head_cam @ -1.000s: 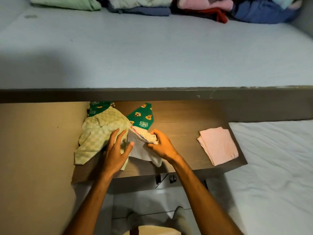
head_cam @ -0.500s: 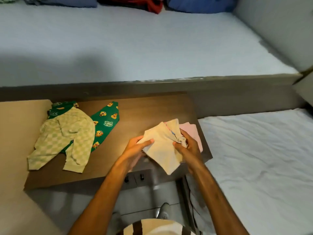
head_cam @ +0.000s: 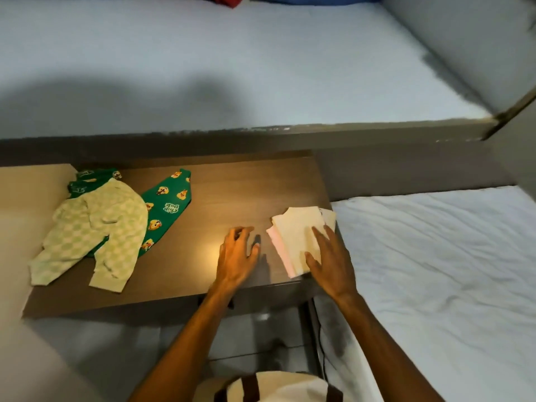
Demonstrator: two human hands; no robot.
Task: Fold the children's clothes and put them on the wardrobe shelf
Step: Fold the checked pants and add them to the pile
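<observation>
A folded cream garment (head_cam: pixel 295 233) lies on top of a folded pink garment (head_cam: pixel 279 252) at the right end of the brown wooden shelf (head_cam: pixel 237 187). My right hand (head_cam: pixel 329 262) rests flat on the cream piece, fingers spread. Just left of the stack, my left hand (head_cam: pixel 236 253) hovers over the bare shelf with fingers apart and nothing in it. At the left end lie unfolded pale green checked trousers (head_cam: pixel 95 227) over a green garment printed with cartoon figures (head_cam: pixel 165 207).
Beyond the shelf a grey ledge (head_cam: pixel 261 134) borders a light blue mattress (head_cam: pixel 232 59), with coloured clothes just showing at its far edge. A white rumpled sheet (head_cam: pixel 435 271) lies to the right. Beige panel at the left.
The cream garment was lifted off the left pile, carried right in both hands, and now lies on the pink piece. My left hand has let go; the view has shifted right.
</observation>
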